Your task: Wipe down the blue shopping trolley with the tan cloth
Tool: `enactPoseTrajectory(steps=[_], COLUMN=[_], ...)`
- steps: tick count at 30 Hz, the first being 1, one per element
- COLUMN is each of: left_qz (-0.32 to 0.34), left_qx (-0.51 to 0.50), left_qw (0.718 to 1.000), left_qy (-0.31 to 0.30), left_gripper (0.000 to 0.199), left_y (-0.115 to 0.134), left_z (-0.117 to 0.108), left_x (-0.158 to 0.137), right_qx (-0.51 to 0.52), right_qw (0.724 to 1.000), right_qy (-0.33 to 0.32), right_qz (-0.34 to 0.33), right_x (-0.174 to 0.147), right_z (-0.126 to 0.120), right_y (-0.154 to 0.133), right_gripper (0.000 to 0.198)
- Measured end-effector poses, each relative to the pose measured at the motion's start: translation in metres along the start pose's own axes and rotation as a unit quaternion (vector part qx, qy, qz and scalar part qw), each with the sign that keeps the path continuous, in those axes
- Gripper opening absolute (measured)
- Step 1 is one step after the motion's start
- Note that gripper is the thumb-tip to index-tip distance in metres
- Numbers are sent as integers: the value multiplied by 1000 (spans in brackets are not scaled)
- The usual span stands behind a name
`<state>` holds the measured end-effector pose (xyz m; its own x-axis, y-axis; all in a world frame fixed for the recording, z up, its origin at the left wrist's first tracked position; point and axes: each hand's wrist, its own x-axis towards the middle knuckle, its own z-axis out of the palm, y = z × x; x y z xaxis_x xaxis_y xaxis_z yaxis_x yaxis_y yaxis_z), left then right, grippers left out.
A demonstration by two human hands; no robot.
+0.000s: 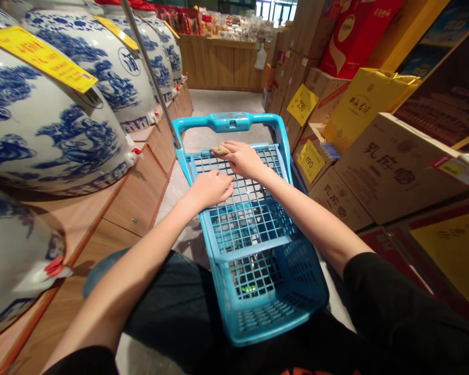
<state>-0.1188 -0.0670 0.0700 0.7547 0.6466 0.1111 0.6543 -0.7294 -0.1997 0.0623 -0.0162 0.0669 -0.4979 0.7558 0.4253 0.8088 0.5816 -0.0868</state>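
Note:
A blue plastic shopping basket (pixel 252 242) with a long pull handle frame (pixel 230 122) leans toward me, its open end near my body. My left hand (pixel 213 188) lies over the left side of its grid, with the fingers bent and close together against the mesh. Higher up, near the crossbar, my right hand (pixel 244 158) is closed on a small tan, lumpy thing (pixel 220 151) whose kind I cannot make out. Through the mesh, something small and green (pixel 249 288) shows low in the basket; most of it is hidden.
Large blue-and-white porcelain jars (pixel 128 67) with yellow tags line a wooden cabinet (pixel 135 200) on the left. Stacked cartons (pixel 398 166), yellow price cards (pixel 303 104) and gift bags (pixel 369 99) crowd the right. A wooden counter (pixel 219 62) with packaged goods crosses the far end.

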Motion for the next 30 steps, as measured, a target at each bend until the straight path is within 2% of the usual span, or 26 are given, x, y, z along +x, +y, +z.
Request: enactPoseTrajectory(steps=[6, 9, 14, 18, 20, 24, 25, 27, 30], left_qz=[-3, 5, 3, -14, -14, -17, -18, -13, -18], left_qx=[-33, -43, -59, -63, -68, -75, -80, -92, -104], left_qw=[999, 999, 998, 998, 997, 996, 996, 995, 994], left_qy=[17, 22, 32, 27, 27, 33, 35, 39, 41], left_gripper=[39, 40, 42, 40, 38, 36, 35, 33, 33], left_y=[-6, -7, -4, -1, 0, 1, 0, -3, -9], left_z=[3, 4, 2, 0, -1, 2, 3, 5, 8], left_x=[4, 5, 4, 6, 9, 17, 20, 24, 31], right_qx=[13, -5, -18, 0, 22, 93, 101, 95, 57], right_qw=[999, 1000, 996, 993, 994, 995, 994, 995, 993], right_qy=[-32, -16, 40, 65, 60, 21, 17, 25, 53], right_qz=[-37, -5, 74, 101, 84, -31, -42, -17, 85], right_x=[18, 8, -29, -38, -32, -14, -11, -8, -10], right_z=[7, 0, -12, -9, -2, 14, 15, 13, 2], right_y=[-7, -2, 15, 18, 16, 15, 17, 24, 38], right_gripper=[60, 56, 51, 54, 58, 62, 63, 64, 61])
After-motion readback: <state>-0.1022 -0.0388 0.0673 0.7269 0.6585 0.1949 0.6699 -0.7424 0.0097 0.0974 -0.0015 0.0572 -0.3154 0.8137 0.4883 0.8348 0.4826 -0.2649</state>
